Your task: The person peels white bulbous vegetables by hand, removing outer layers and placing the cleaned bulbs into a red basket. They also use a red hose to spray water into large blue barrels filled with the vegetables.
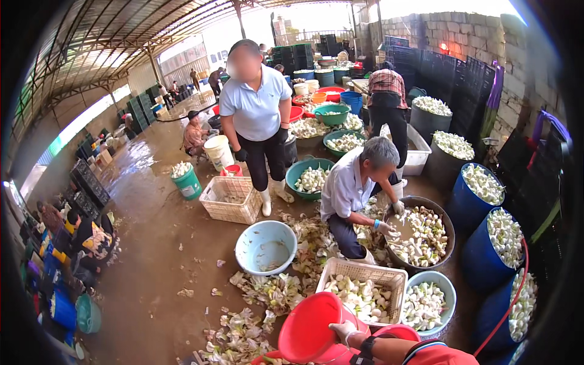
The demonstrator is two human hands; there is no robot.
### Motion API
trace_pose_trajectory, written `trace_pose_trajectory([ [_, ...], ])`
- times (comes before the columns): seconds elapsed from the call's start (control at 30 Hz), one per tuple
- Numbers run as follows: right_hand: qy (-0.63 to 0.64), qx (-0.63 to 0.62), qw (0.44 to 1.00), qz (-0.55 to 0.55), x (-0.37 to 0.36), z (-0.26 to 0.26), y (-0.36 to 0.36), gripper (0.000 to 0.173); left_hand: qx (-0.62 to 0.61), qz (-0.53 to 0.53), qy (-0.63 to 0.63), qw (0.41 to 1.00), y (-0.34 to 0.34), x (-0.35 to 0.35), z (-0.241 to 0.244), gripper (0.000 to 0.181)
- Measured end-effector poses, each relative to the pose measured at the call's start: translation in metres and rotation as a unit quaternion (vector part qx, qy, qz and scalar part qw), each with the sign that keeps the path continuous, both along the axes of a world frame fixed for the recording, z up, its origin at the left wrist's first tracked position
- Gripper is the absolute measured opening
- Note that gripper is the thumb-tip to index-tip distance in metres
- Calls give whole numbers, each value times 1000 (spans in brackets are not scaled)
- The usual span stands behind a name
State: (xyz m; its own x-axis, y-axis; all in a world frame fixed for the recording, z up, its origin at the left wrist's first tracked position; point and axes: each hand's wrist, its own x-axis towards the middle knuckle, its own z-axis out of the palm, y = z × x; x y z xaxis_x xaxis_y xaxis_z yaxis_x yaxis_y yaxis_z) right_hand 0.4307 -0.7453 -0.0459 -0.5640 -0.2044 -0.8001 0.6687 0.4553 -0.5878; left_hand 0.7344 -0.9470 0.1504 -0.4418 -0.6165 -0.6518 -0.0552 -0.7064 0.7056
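Observation:
A gloved hand with a red sleeve, at the bottom of the view, is my right hand (345, 332); it grips the rim of a red plastic bucket (306, 326), which is tilted on its side with its mouth to the left. My left hand is out of view. Just beyond the bucket stands a cream plastic crate (325, 273) holding white bulbs with short stems, perhaps garlic. A light-blue basin (449, 315) of the same bulbs sits to its right. More red containers show partly behind and below my arm.
A seated person (346, 187) handles bulbs in a dark tub (451, 242). Another person (255, 105) stands near an upright crate (223, 214). Peeled leaves (237, 337) litter the wet floor. Blue barrels (488, 251) of bulbs and a red hose (511, 305) line the right side.

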Motion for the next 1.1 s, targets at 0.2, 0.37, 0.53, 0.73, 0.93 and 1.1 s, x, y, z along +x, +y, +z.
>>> trace_pose_trajectory([
  [0.2, 37, -72, 997, 9, -21, -32, -21, 32, 76, 173, -31, 981, -8, 185, -23, 31],
  [0.37, -79, -154, 984, -32, -9, -97, -37, 41, 278, 134, 16, 951, 57, 237, -165, 29],
  [0.53, -108, -170, 975, -96, 5, -133, -45, 32, 232, 151, -161, 947, 124, 212, -254, 52],
  [0.73, -105, -184, 977, 17, -3, -181, -50, 23, 199, 108, -224, 948, 152, 186, -322, 50],
  [0.93, 2, -221, 968, 116, 14, -261, -63, 25, -50, -57, -411, 908, 134, 151, -408, 52],
  [1.1, -46, -119, 971, 201, 22, -332, -21, 19, -224, -120, -438, 862, 101, 128, -465, 50],
])
